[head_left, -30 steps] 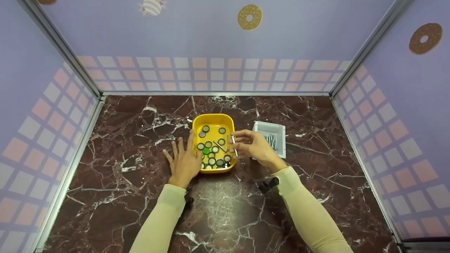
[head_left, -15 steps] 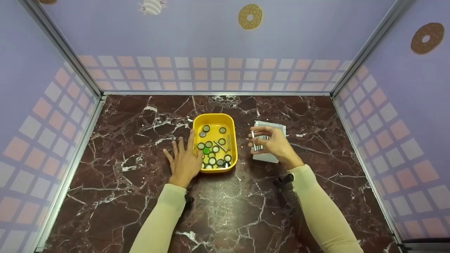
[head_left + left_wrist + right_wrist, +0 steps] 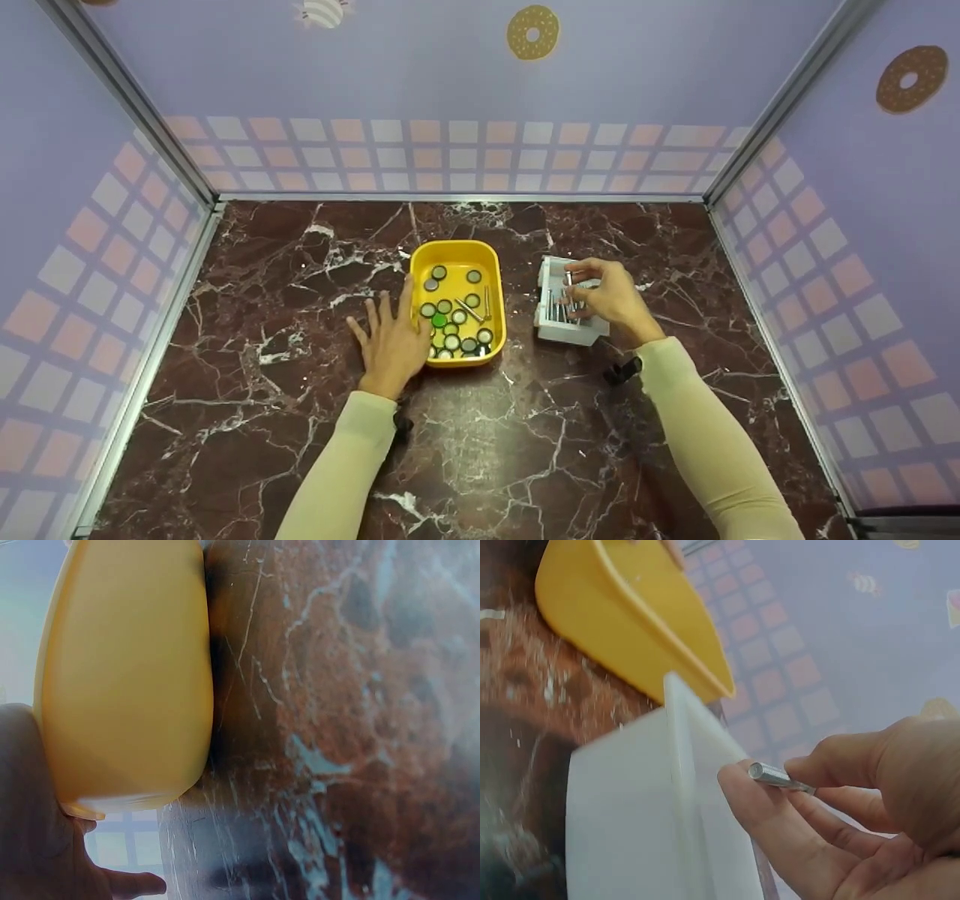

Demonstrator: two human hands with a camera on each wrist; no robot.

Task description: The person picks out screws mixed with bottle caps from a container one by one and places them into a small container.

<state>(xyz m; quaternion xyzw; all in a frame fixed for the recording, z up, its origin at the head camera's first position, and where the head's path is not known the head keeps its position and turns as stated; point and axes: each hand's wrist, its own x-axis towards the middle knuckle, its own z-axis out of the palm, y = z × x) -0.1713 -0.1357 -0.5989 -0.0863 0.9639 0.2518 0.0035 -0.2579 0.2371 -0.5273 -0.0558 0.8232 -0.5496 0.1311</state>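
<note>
My right hand (image 3: pixel 616 296) pinches a slim silver bolt (image 3: pixel 771 775) between thumb and fingers, over the pale grey bin (image 3: pixel 571 334). Several similar metal bolts (image 3: pixel 556 306) lie inside that bin. To its left stands a yellow tray (image 3: pixel 459 253) holding several round bottle caps (image 3: pixel 451 342), one of them green (image 3: pixel 439 320), and two bolts (image 3: pixel 469 310). My left hand (image 3: pixel 395 349) rests at the tray's left side, fingers spread, its thumb over the rim. The left wrist view shows the tray's yellow outer wall (image 3: pixel 127 682) beside that hand.
Both containers stand on a dark red marbled tabletop (image 3: pixel 300 420) with a gap between them. Lilac panels (image 3: pixel 420 82) with printed checks and doughnuts enclose the back and sides. A metal strip (image 3: pixel 465 199) runs along the back edge.
My right hand has moved right, from the yellow tray's right edge to above the grey bin, still holding the bolt. The left hand has stayed in place.
</note>
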